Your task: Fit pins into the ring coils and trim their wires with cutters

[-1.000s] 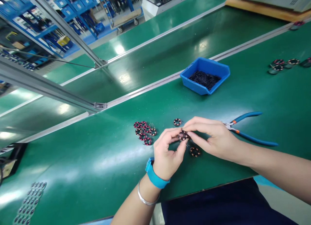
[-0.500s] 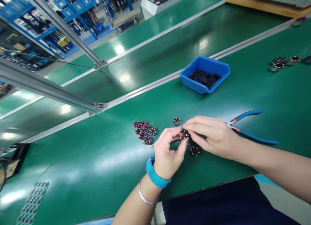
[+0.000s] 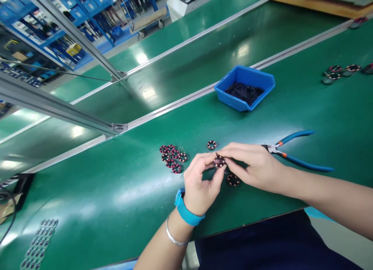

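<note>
Between the thumb and fingers of my left hand (image 3: 201,176) is a small ring-shaped wound motor stator (image 3: 218,161), with copper coils around its dark rim. My right hand (image 3: 253,161) is closed at the stator's right edge, thumb and fingertips pinched together. Whatever they pinch is too small and covered to make out. A loose wound stator (image 3: 211,145) lies just beyond my hands, and another stator (image 3: 233,180) lies below my right fingers, with thin wire ends near it. To the left, several red-and-black stators (image 3: 171,158) sit in a cluster.
Blue-handled pliers (image 3: 294,150) lie open behind my right hand. A blue bin (image 3: 244,87) of short black pieces stands farther back. More stators (image 3: 332,77) are at the far right. Small parts in rows (image 3: 39,244) lie at the lower left. A metal post (image 3: 58,103) rises on the left.
My right hand has shifted slightly, its fingers drawing closer round the stator's edge, and more of the pliers' head shows. The left hand keeps its hold on the stator.
</note>
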The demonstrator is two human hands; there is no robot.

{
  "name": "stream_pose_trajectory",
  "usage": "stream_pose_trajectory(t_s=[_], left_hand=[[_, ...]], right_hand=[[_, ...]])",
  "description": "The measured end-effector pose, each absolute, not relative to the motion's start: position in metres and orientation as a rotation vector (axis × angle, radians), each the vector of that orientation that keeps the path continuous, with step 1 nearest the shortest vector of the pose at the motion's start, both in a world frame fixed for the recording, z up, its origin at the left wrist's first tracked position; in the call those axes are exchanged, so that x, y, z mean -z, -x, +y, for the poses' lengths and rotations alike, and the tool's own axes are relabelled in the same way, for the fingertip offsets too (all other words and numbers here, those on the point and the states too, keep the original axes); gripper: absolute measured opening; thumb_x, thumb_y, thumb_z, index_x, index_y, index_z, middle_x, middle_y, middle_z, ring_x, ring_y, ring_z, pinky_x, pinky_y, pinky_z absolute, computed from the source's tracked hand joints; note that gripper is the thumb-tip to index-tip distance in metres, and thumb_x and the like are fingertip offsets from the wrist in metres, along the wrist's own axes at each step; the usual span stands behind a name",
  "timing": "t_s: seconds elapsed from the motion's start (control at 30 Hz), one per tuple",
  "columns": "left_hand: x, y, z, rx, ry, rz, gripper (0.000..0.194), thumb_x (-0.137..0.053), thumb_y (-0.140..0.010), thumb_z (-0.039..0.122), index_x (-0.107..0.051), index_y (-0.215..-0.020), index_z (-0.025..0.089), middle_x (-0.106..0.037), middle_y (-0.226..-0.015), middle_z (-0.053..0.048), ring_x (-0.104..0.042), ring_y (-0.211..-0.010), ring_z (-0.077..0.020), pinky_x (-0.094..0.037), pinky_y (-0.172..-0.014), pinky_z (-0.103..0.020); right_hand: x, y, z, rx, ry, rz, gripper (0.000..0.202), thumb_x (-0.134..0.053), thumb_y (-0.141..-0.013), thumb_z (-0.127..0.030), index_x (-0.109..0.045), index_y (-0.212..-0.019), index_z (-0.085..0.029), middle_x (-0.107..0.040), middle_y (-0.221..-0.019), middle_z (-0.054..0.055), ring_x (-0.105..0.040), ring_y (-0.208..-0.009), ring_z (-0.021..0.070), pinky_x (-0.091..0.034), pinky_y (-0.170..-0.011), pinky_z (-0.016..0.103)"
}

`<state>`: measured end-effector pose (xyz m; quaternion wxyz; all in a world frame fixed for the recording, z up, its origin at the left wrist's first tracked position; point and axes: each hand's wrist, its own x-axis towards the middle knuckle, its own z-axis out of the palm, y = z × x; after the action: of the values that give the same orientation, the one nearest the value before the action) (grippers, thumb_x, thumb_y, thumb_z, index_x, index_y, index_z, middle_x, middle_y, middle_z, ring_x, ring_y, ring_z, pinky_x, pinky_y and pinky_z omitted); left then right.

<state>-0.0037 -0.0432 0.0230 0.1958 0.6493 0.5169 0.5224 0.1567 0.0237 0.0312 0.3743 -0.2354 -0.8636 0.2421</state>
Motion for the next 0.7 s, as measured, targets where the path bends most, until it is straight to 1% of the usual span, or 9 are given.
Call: stream_pose_trajectory(t_s=[0.1, 0.2, 0.27, 0.37, 0.43, 0.5, 0.53, 0.6, 0.7], left_hand=[[-0.023, 0.006, -0.041, -1.469, -1.766, 1.497, 0.017, -0.073, -0.081, 0.015, -0.063, -0.096, 0.017, -0.069, -0.088, -0.004, -0.070, -0.079, -0.0135, -0.063, -0.067, -0.023], [-0.020, 0.010, -0.037, -1.456, -1.519, 1.582, 0.035, -0.080, -0.073, 0.019, -0.061, -0.102, 0.018, -0.063, -0.081, 0.001, -0.064, -0.063, -0.0085, -0.057, -0.056, -0.018], [-0.016, 0.012, -0.034, -1.398, -1.352, 1.588, 0.041, -0.080, -0.069, 0.021, -0.062, -0.106, 0.017, -0.060, -0.079, 0.002, -0.057, -0.055, -0.0058, -0.051, -0.049, -0.015], [-0.011, 0.012, -0.031, -1.331, -1.199, 1.544, 0.029, -0.080, -0.067, 0.025, -0.062, -0.089, 0.017, -0.058, -0.075, 0.002, -0.055, -0.054, -0.0057, -0.047, -0.046, -0.015], [-0.009, 0.010, -0.030, -1.351, -1.127, 1.504, 0.029, -0.081, -0.064, 0.025, -0.057, -0.079, 0.017, -0.060, -0.073, 0.002, -0.056, -0.054, -0.0064, -0.047, -0.046, -0.015], [-0.009, 0.008, -0.030, -1.366, -1.076, 1.479, 0.032, -0.082, -0.063, 0.024, -0.053, -0.076, 0.018, -0.061, -0.068, 0.003, -0.055, -0.051, -0.0062, -0.046, -0.045, -0.015], [-0.010, 0.008, -0.030, -1.361, -1.067, 1.476, 0.030, -0.081, -0.063, 0.024, -0.054, -0.076, 0.018, -0.060, -0.065, 0.003, -0.054, -0.049, -0.0061, -0.045, -0.044, -0.015], [-0.012, 0.007, -0.031, -1.345, -1.065, 1.486, 0.025, -0.079, -0.065, 0.024, -0.061, -0.080, 0.016, -0.059, -0.062, 0.004, -0.053, -0.049, -0.0067, -0.046, -0.044, -0.016], [-0.017, 0.006, -0.033, -1.316, -1.025, 1.477, 0.031, -0.079, -0.062, 0.020, -0.068, -0.091, 0.014, -0.067, -0.075, -0.002, -0.061, -0.060, -0.0097, -0.051, -0.050, -0.017]], right_hand=[[-0.035, -0.158, 0.030, -0.788, 0.650, -2.126, 0.025, -0.052, -0.090, -0.011, -0.069, -0.106, -0.019, -0.076, -0.091, 0.007, -0.072, -0.079, 0.0166, -0.060, -0.070, 0.028], [-0.040, -0.172, 0.049, -0.717, 0.833, -2.054, 0.035, -0.058, -0.086, -0.016, -0.066, -0.120, -0.017, -0.076, -0.103, 0.010, -0.073, -0.090, 0.0205, -0.061, -0.080, 0.035], [-0.042, -0.186, 0.061, -0.706, 0.926, -2.017, 0.035, -0.063, -0.084, -0.023, -0.067, -0.119, -0.019, -0.076, -0.105, 0.010, -0.073, -0.092, 0.0225, -0.061, -0.081, 0.039], [-0.044, -0.203, 0.066, -0.942, 0.909, -2.057, 0.029, -0.070, -0.081, -0.035, -0.072, -0.106, -0.021, -0.077, -0.093, 0.007, -0.073, -0.083, 0.0220, -0.062, -0.075, 0.038], [-0.044, -0.204, 0.060, -1.169, 0.887, -2.094, 0.029, -0.073, -0.079, -0.038, -0.073, -0.103, -0.021, -0.077, -0.087, 0.006, -0.073, -0.074, 0.0199, -0.062, -0.067, 0.034], [-0.045, -0.197, 0.050, -1.288, 0.910, -2.130, 0.031, -0.074, -0.078, -0.039, -0.074, -0.102, -0.020, -0.077, -0.089, 0.007, -0.071, -0.070, 0.0184, -0.060, -0.059, 0.031], [-0.045, -0.191, 0.046, -1.280, 0.918, -2.149, 0.031, -0.075, -0.078, -0.040, -0.075, -0.101, -0.019, -0.076, -0.093, 0.008, -0.071, -0.072, 0.0186, -0.059, -0.059, 0.031], [-0.045, -0.178, 0.040, -1.201, 0.913, -2.189, 0.032, -0.075, -0.077, -0.040, -0.076, -0.101, -0.018, -0.075, -0.102, 0.009, -0.071, -0.083, 0.0211, -0.058, -0.068, 0.034], [-0.043, -0.160, 0.037, -1.151, 0.876, -2.199, 0.030, -0.075, -0.078, -0.038, -0.077, -0.099, -0.018, -0.073, -0.105, 0.010, -0.070, -0.093, 0.0239, -0.056, -0.082, 0.039]])
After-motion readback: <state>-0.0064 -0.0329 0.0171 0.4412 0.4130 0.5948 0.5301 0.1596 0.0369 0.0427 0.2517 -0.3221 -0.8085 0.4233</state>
